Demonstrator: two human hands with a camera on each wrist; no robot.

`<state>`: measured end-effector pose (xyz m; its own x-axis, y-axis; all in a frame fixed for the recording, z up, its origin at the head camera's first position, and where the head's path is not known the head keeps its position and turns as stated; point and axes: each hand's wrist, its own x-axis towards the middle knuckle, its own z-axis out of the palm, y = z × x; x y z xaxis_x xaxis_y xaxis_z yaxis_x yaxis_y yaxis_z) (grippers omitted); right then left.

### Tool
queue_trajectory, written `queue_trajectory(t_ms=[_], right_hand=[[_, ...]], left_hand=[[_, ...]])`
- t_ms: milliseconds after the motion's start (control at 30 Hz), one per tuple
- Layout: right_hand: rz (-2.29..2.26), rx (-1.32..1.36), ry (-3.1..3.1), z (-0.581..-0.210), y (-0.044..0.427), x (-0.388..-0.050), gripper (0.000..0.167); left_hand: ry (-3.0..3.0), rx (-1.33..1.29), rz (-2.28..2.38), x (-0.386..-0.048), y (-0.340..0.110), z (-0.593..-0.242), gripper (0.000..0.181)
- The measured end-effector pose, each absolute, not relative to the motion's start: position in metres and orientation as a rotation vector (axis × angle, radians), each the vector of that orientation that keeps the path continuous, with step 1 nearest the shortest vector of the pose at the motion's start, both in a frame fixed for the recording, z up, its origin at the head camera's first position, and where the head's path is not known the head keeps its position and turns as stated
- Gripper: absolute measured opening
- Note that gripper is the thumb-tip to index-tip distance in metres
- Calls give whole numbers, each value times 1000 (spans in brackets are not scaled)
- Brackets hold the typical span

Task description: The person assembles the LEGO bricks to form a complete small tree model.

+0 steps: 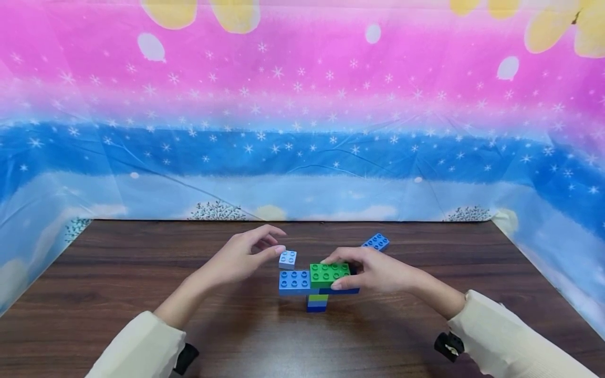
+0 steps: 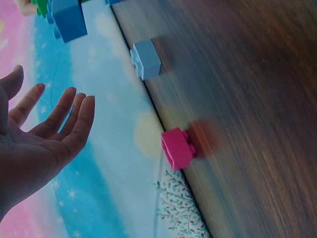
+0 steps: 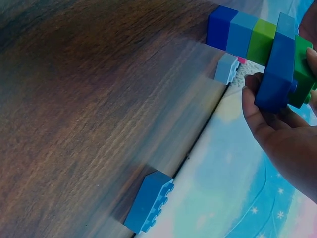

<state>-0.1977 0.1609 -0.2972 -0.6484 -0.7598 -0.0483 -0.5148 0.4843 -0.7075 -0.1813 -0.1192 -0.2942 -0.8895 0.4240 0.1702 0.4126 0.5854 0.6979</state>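
My left grip [image 1: 248, 252], loosely spread, holds nothing near the pale-blue 2x2 toy brick [image 1: 288, 260] on the surface [image 1: 236, 331]. My right grip [image 1: 375, 270] pinches the green 2x4 brick [image 1: 330, 270] atop the brick assembly [image 1: 298, 291], between my hands. For proper seating, I should brace the left end, align the studs and press evenly; one-sided force could tilt it. Appearance: mid-blue brick [image 1: 294, 279], six studs showing; green spanning the joint; lime-and-blue column [image 1: 317, 303] underneath; dark-blue brick [image 1: 342, 291] rightward.

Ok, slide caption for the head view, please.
Right hand grips a green brick atop a T-shaped stack; left hand hovers near a pale brick.
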Motion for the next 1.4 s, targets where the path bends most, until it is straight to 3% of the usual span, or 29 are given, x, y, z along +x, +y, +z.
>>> queue_trajectory(t_ms=[667, 1400], right_hand=[[-957, -1112, 2359, -295, 162, -197, 38], [-1006, -1113, 2300, -295, 162, -200, 36]], left_hand=[[2843, 544, 1322, -199, -147, -301, 38], [2971, 451, 1043, -228, -161, -339, 43]])
